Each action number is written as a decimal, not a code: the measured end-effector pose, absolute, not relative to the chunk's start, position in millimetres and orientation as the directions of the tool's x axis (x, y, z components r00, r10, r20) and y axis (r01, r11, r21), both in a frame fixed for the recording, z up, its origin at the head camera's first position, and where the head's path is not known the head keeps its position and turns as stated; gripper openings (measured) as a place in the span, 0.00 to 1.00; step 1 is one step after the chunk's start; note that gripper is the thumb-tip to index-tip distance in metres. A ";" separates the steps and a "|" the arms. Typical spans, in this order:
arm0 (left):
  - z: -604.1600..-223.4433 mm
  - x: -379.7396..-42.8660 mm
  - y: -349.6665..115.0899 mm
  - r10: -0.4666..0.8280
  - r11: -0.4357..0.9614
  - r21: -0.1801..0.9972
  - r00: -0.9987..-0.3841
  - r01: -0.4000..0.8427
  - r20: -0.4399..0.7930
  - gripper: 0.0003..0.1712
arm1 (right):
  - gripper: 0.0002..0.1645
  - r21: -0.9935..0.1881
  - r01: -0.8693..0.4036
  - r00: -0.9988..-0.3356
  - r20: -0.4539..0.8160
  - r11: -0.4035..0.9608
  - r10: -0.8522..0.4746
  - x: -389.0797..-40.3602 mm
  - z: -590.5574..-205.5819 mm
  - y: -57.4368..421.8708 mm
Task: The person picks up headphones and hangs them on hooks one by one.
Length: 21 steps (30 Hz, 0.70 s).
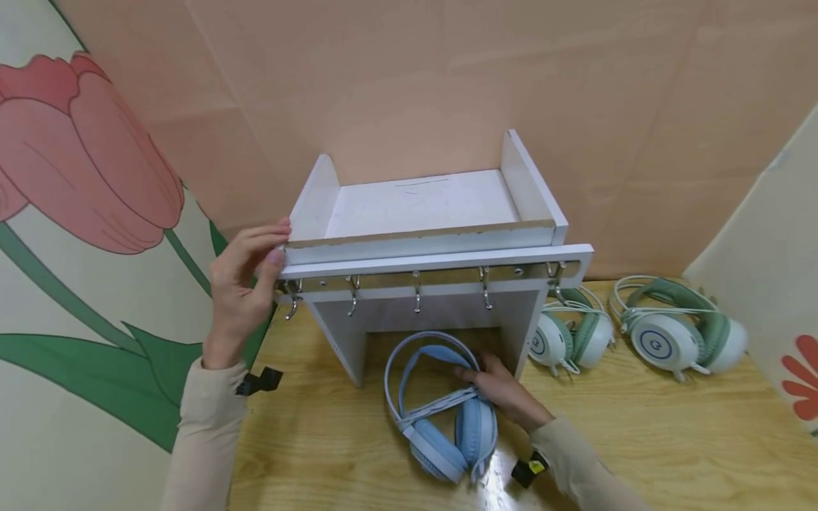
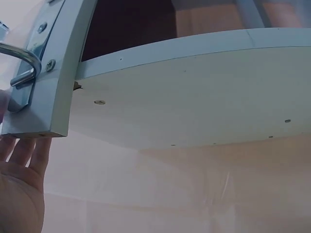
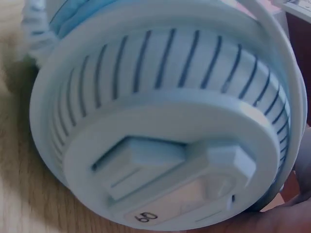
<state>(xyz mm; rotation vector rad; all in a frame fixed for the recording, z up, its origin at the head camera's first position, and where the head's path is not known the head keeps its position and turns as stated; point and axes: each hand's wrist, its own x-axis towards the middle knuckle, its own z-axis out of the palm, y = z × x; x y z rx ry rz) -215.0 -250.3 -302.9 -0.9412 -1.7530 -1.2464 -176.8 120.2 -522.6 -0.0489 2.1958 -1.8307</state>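
My left hand (image 1: 241, 280) holds the left end of a white wooden shelf (image 1: 415, 250) with a row of metal hooks along its front. In the left wrist view, the fingers (image 2: 22, 155) reach up against the end of the hook board (image 2: 60, 97), beside a hook (image 2: 22, 57). My right hand (image 1: 505, 390) grips a pair of light blue headphones (image 1: 476, 429) by the right side, low in front of the shelf. Its cable is wrapped across the headband. A ribbed ear cup (image 3: 170, 116) fills the right wrist view, with part of the hand at the lower right.
Two white and green headphones (image 1: 658, 348) sit to the right of the shelf on the wooden tabletop (image 1: 307, 440); the nearer pair (image 1: 591, 341) is partly behind the shelf's side. A tulip-painted panel (image 1: 83, 163) stands on the left, a pale panel (image 1: 754, 241) on the right.
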 end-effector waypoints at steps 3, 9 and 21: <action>-303.9 -215.8 -250.8 0.124 0.230 0.388 -0.422 0.893 0.898 0.10 | 0.34 -0.968 0.164 -0.959 -0.202 0.188 -0.201 -174.8 -520.6 119.8; -304.0 -217.1 -252.3 0.115 0.196 0.392 -0.418 0.899 0.901 0.10 | 0.16 -0.975 0.164 -0.949 -0.198 0.150 -0.247 -171.5 -516.5 120.6; -300.5 -215.4 -256.5 0.159 0.163 0.417 -0.441 0.894 0.883 0.10 | 0.12 -0.969 0.242 -0.895 -0.239 0.039 -0.376 -163.2 -503.8 122.7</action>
